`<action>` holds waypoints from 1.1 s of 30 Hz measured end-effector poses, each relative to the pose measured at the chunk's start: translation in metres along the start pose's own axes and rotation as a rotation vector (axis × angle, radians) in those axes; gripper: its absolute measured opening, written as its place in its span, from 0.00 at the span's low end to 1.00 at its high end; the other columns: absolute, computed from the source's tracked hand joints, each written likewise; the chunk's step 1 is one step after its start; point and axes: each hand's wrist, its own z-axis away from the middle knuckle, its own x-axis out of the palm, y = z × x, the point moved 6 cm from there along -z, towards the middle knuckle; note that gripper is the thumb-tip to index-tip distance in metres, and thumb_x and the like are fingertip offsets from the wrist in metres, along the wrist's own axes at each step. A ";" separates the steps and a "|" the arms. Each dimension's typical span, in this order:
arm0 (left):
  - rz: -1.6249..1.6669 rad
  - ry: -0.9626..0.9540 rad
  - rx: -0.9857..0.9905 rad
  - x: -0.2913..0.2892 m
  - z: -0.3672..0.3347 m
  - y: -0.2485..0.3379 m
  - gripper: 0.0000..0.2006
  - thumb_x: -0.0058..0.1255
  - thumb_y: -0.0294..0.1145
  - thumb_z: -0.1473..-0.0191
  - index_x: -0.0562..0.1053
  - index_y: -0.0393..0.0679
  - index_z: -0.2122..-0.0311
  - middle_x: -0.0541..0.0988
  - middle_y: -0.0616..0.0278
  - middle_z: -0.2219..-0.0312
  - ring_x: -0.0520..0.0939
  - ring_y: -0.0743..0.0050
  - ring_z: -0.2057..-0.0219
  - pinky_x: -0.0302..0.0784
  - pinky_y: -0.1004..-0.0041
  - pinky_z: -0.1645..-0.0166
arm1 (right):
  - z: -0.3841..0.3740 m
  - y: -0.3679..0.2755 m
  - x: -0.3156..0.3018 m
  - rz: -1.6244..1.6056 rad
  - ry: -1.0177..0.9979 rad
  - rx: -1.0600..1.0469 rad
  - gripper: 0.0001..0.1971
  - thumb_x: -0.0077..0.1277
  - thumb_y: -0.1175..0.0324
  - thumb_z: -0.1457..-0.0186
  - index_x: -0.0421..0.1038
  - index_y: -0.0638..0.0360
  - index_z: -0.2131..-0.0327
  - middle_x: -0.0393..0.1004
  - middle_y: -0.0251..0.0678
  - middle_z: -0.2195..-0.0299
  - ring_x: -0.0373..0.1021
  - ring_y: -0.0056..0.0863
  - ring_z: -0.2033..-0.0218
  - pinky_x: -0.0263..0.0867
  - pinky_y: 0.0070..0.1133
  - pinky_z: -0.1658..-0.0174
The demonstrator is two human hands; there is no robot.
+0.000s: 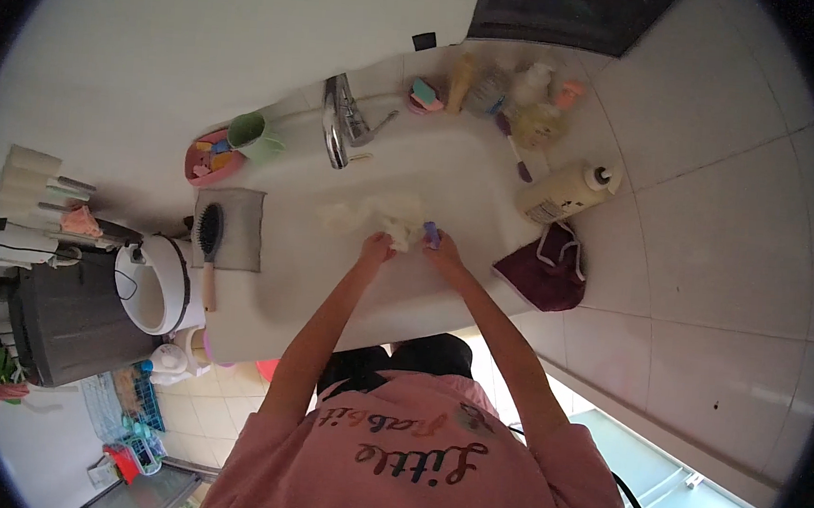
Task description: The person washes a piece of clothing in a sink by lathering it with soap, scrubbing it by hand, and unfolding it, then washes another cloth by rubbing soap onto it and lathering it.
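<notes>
Both my hands are low inside the white washbasin (291,288). My left hand (376,247) is closed on a crumpled whitish cloth (397,233), whose pale folds spread toward the basin's middle. A short way to its right, my right hand (444,253) is closed round a small purple object (432,232); its upper end shows above the fingers, and the rest is covered. Its kind is too small to make out. Behind the hands stands a chrome faucet (338,126), its spout pointing into the basin.
On the left ledge a hairbrush (209,240) lies on a grey cloth (244,228), near a pink dish (207,166) and a green cup (246,130). At right are a pump bottle (567,192), a maroon fabric pouch (543,271) and a purple-handled brush (514,148). Several bottles crowd the back corner.
</notes>
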 end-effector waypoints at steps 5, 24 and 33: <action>0.084 -0.125 0.116 -0.008 0.070 0.070 0.09 0.42 0.36 0.56 0.64 0.43 0.71 0.68 0.66 0.76 0.70 0.75 0.71 0.67 0.73 0.63 | 0.024 -0.084 0.001 -0.215 -0.049 -0.453 0.21 0.52 0.73 0.67 0.61 0.56 0.64 0.63 0.30 0.64 0.62 0.18 0.70 0.59 0.17 0.69; -0.470 0.003 0.556 -0.075 0.145 0.171 0.13 0.41 0.34 0.51 0.62 0.40 0.61 0.72 0.64 0.71 0.70 0.82 0.71 0.66 0.82 0.67 | 0.000 -0.141 0.040 -0.161 -0.282 -0.317 0.18 0.50 0.70 0.61 0.63 0.64 0.63 0.67 0.32 0.72 0.62 0.18 0.71 0.59 0.17 0.66; -0.022 0.211 0.498 -0.128 0.162 0.164 0.16 0.36 0.38 0.49 0.62 0.40 0.59 0.72 0.62 0.68 0.72 0.76 0.66 0.68 0.79 0.62 | -0.002 -0.107 0.004 -0.622 -0.180 0.054 0.06 0.47 0.74 0.62 0.60 0.58 0.80 0.57 0.28 0.88 0.54 0.16 0.89 0.51 0.15 0.85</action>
